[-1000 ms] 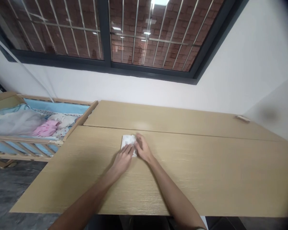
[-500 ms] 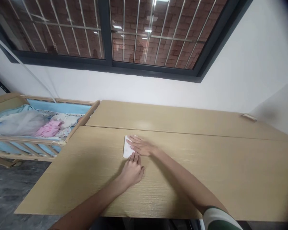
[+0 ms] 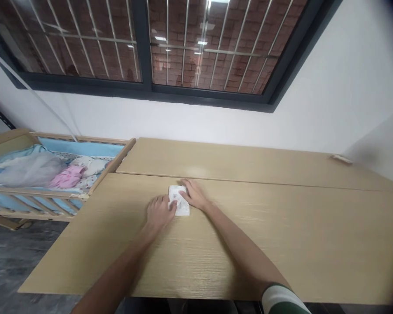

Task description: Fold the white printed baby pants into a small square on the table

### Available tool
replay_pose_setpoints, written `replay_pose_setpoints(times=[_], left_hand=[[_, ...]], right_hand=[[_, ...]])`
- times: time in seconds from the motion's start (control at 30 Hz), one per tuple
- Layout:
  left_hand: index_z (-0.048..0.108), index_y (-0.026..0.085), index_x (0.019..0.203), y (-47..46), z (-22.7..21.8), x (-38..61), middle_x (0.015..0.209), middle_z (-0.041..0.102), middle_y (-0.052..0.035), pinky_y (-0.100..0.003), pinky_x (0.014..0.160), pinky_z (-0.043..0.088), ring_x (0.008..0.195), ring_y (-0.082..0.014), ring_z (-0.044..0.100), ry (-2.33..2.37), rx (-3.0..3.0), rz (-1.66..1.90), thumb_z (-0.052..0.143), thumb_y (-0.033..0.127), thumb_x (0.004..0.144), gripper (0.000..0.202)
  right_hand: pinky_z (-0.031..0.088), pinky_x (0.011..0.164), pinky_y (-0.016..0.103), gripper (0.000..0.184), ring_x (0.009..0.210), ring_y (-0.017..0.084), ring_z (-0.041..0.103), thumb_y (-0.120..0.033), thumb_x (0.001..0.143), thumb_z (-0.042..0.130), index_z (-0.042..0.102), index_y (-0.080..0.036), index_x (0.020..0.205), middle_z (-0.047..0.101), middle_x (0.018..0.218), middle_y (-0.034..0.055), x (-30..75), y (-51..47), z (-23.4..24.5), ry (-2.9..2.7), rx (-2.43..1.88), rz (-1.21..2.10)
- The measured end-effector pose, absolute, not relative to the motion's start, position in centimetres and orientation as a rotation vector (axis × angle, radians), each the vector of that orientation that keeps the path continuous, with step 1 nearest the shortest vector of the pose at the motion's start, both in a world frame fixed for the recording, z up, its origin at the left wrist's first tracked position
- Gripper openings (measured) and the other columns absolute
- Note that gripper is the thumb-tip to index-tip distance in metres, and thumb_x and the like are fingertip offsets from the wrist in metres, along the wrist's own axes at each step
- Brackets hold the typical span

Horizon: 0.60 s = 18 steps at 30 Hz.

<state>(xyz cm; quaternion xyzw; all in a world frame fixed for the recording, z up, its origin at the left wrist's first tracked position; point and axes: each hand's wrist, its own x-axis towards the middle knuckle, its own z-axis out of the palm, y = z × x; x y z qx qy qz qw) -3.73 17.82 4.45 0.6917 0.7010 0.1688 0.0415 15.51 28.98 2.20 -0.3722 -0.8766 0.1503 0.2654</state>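
A small white rectangular sheet (image 3: pixel 179 208), folded flat and faintly printed, lies on the tabletop; whether it is paper or cloth I cannot tell. My left hand (image 3: pixel 159 211) rests palm down at its left edge, with the thumb over the sheet and the other fingers lying on the wood. At the upper right edge lies my right hand (image 3: pixel 195 195), its thumb on the sheet and its fingers stretched out past the top corner. Neither hand is closed around anything.
The light wooden tabletop (image 3: pixel 265 244) has a seam along its back part. To the left stands a wooden crib (image 3: pixel 113 168) with bedding and a pink cloth (image 3: pixel 67 177). A barred window (image 3: pixel 209 97) is above; a small pale object (image 3: pixel 341 159) lies at the back right.
My left hand has moved left, from the sheet's lower right corner to its left edge. My right hand has drawn off the sheet's middle to its right side, uncovering the print.
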Motion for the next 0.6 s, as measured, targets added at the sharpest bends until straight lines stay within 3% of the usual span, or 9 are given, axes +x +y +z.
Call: replay_pose_setpoints(times=[0.07, 0.17, 0.4, 0.6], left_hand=[[0.065, 0.014, 0.1, 18.3, 4.0, -4.0, 0.103, 0.071, -0.0189, -0.041, 0.087, 0.046, 0.103, -0.0332, 0.066, 2.206, 2.087, 0.474, 0.044, 0.05, 0.099, 0.042], [0.064, 0.014, 0.1, 18.6, 3.6, -4.1, 0.103, 0.071, -0.0186, -0.04, 0.087, 0.045, 0.1, -0.0317, 0.067, 2.187, 2.084, 0.419, 0.044, 0.051, 0.099, 0.043], [0.059, 0.019, 0.091, 19.3, 4.1, -5.1, 0.09, 0.07, -0.0096, -0.033, 0.077, 0.043, 0.088, -0.0246, 0.067, 2.006, 2.122, 0.353, 0.041, 0.046, 0.1, 0.034], [0.046, 0.023, 0.074, 15.2, 6.1, -6.6, 0.07, 0.058, -0.0002, -0.028, 0.064, 0.038, 0.068, -0.0176, 0.057, 1.861, 2.142, 0.344, 0.044, 0.043, 0.092, 0.027]], right_hand=[[0.04, 0.107, 0.049, 0.051, 0.121, 0.031, 0.054, -0.056, 0.1, 0.048, 0.059, -0.018, 0.133, 0.061, 0.129, 0.0158, 15.5, 28.8, 2.4, -2.361, -1.041, 0.349], [0.041, 0.1, 0.044, 0.037, 0.11, 0.028, 0.056, -0.051, 0.1, 0.053, 0.064, -0.019, 0.115, 0.063, 0.114, 0.0125, 15.4, 28.6, 2.5, -2.352, -1.076, 0.316], [0.038, 0.097, 0.041, 0.022, 0.109, 0.025, 0.053, -0.038, 0.1, 0.056, 0.059, -0.018, 0.11, 0.061, 0.113, 0.0103, 14.4, 26.8, 2.7, -2.273, -1.185, 0.363], [0.034, 0.1, 0.044, 0.018, 0.111, 0.026, 0.054, -0.034, 0.099, 0.057, 0.055, -0.019, 0.109, 0.063, 0.113, 0.0102, 11.5, 21.2, 3.5, -2.236, -1.238, 0.522]])
